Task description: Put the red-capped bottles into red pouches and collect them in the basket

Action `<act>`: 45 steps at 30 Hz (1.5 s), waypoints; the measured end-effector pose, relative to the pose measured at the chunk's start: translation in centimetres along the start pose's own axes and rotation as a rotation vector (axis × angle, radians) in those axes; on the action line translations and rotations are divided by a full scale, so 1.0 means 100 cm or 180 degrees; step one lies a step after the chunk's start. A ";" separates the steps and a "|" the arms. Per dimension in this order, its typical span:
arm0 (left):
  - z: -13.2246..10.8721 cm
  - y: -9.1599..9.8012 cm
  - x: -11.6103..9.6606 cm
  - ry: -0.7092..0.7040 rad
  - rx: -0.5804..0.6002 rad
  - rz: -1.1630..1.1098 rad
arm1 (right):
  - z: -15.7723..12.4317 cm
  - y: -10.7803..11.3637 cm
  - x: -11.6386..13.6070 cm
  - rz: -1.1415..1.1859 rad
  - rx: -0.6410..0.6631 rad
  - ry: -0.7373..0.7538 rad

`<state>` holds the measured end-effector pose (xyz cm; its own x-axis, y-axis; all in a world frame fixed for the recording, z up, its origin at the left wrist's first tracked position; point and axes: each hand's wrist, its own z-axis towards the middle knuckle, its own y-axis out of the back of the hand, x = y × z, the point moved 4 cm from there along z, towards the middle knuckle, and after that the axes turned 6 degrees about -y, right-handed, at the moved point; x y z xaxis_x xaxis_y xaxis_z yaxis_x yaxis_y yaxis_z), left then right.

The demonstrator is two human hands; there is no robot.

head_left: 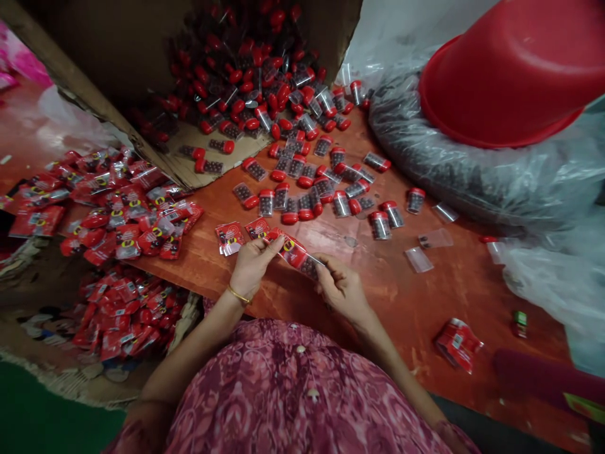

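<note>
My left hand [250, 265] and my right hand [338, 287] both pinch one small red-and-clear packet [297, 253] above the reddish floor [401, 296]. The left fingers grip its red top end, the right fingers its clear lower end, which holds dark beads. Two similar red packets [229, 238] lie flat just beyond my left hand. Several small clear tubes with red caps [307, 189], filled with dark beads, lie scattered a little farther out.
A tipped cardboard box [142, 75] spills more red-capped tubes. Heaps of filled red packets [113, 202] lie left. A red plastic basin [510, 75] rests on a large clear bag of dark beads [472, 170] at right. Empty clear sleeves [428, 249] and a red packet bundle [457, 343] lie right.
</note>
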<state>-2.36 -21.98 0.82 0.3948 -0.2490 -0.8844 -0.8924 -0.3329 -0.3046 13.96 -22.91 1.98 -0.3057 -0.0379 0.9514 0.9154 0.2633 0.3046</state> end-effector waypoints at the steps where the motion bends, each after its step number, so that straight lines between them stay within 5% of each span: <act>1: 0.000 -0.001 0.000 -0.0009 0.0011 -0.0062 | 0.000 -0.002 -0.002 0.0098 -0.0026 -0.0043; 10: -0.006 -0.022 0.011 0.0060 0.0130 -0.0656 | 0.006 -0.024 -0.006 0.1025 -0.0300 -0.0414; 20: -0.005 -0.032 0.012 0.0112 0.0267 -0.0497 | 0.017 -0.037 -0.002 0.1821 -0.0484 -0.0639; 30: -0.007 -0.038 0.023 0.0148 0.0457 -0.0518 | 0.017 -0.036 -0.005 0.1813 -0.0927 -0.0601; 37: -0.011 -0.033 0.020 -0.0027 0.0596 -0.0444 | 0.017 -0.036 0.002 0.1739 -0.0851 -0.0415; 45: -0.017 -0.027 0.024 -0.0398 0.0569 0.0191 | 0.018 -0.029 0.000 0.1469 -0.1145 -0.0394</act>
<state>1.41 -23.18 0.11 0.3196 -0.1450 -0.9364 -0.9424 -0.1516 -0.2982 10.78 -21.94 1.01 0.1362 0.1210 0.9833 0.9855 -0.1181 -0.1220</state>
